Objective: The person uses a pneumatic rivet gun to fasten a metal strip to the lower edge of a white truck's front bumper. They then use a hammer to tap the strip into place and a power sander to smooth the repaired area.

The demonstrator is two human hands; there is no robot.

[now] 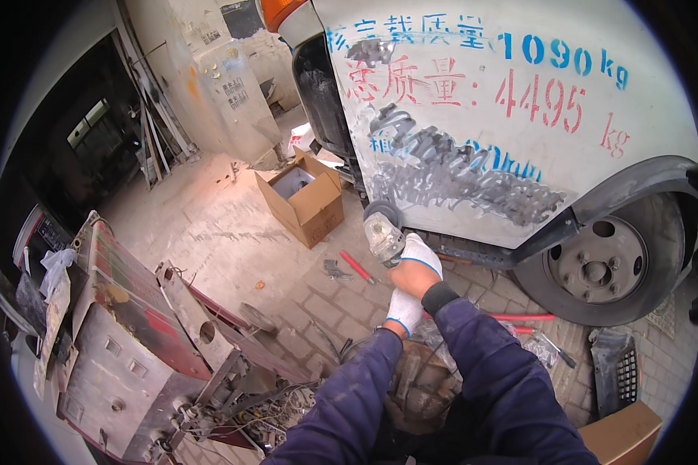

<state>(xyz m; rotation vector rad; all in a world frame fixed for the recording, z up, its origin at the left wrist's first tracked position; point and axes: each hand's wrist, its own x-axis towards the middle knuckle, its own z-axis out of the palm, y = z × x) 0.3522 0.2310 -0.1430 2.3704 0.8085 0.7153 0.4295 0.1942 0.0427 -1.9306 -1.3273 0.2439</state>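
An angle grinder (383,236) with a round dark disc (382,211) is in my gloved hands. The disc is at the lower front corner of a white vehicle panel (473,182), where grey scuffed patches cover part of the painted markings; contact cannot be told. My right hand (422,256) is closed around the grinder just behind its metal head. Closer to me, my left hand (405,309) is closed around what appears to be the grinder's rear body, which the hands and right wrist mostly hide. Both gloves are white with blue edging.
An opened cardboard box (306,200) stands ahead on the paving. A red-handled tool (357,267) lies nearby; red bars (520,317) and a screwdriver (558,350) lie right, before the wheel (597,267). A rusty metal assembly (143,356) fills the left. A black grille piece (616,368) lies right.
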